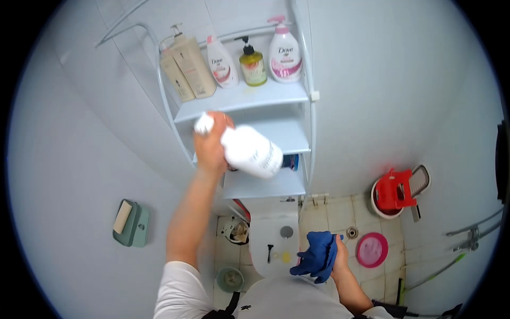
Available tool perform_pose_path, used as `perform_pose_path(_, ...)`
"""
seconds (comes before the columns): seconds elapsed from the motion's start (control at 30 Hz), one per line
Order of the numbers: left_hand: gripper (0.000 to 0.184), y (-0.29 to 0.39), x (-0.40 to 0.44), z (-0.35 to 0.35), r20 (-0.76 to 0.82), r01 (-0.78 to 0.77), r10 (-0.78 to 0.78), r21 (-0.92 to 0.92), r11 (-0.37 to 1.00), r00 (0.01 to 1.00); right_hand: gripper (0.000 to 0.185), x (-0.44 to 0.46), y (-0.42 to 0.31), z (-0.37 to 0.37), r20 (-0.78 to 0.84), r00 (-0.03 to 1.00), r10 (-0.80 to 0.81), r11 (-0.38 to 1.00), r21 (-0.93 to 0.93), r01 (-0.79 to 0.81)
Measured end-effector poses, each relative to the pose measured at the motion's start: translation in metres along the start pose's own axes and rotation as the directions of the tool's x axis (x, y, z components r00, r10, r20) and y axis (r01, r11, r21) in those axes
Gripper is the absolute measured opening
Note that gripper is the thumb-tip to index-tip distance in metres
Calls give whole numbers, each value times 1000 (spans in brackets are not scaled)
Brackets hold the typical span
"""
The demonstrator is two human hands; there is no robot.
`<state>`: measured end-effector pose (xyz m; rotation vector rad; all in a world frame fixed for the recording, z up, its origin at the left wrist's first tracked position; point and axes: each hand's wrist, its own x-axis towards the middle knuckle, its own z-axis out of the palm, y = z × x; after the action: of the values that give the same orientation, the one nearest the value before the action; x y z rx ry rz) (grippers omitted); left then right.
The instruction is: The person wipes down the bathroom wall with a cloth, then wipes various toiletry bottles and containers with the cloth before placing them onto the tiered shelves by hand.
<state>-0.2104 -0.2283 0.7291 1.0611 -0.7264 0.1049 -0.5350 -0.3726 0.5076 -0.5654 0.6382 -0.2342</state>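
Note:
My left hand is wrapped round the neck of a white pump bottle, which tilts in front of the middle and lower shelves. Lower right, my right hand grips a crumpled blue cloth. On the top shelf stand two beige bottles, a slim white Dove bottle, a yellow-green pump bottle and a white Dove pump bottle with a pink top.
Below the rack is a toilet with a razor on its lid. A pink basin and a red stool over a bucket are at right. A green basin sits lower left; a soap holder hangs on the left wall.

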Motion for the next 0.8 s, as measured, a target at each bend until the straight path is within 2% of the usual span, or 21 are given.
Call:
perform_pose_path(0.07,22,27,57,20,-29,64,-57,299,952,998,52,10,-18,-13,-36,996,-76,996,-45,75)
perform_pose_path(0.13,29,33,116,40,13,67,-78,390,919,997,52,35,-25,-40,-54,987,-149,984,-102,143)
perform_pose_path(0.2,29,21,156,51,29,67,-85,396,916,996,51,41,-36,-44,-42,986,-160,986,-51,158)
perform_pose_path(0.23,29,19,164,62,-6,156,-171,438,885,985,50,45,-42,-45,-38,986,-163,986,-22,163)
perform_pose_path(0.27,29,11,170,70,14,155,-177,423,893,984,51,50,-45,-50,-36,985,-169,985,-33,168)
perform_pose_path(0.37,25,-16,166,88,101,164,-215,370,914,971,52,57,-50,-67,-43,987,-158,987,-24,157)
perform_pose_path(0.43,23,-19,128,92,203,93,-194,420,903,960,51,55,-56,-67,-34,993,-112,993,40,113)
perform_pose_path(0.53,20,-47,67,78,402,2,-192,427,904,895,49,59,-54,-79,-110,984,-140,988,50,146)
perform_pose_path(0.6,19,-72,46,76,352,204,-392,466,861,850,51,63,-49,-91,-106,986,-126,992,-4,126)
perform_pose_path(0.67,20,-95,46,75,182,384,-523,490,783,833,51,65,-50,-92,-158,981,-111,994,-25,108)
perform_pose_path(0.73,23,-131,50,59,193,248,-405,540,804,894,50,60,-52,-86,-156,982,-107,992,-77,96)
perform_pose_path(0.8,27,-148,50,56,151,185,-373,665,723,915,50,59,-56,-77,-141,983,-115,991,-89,103)
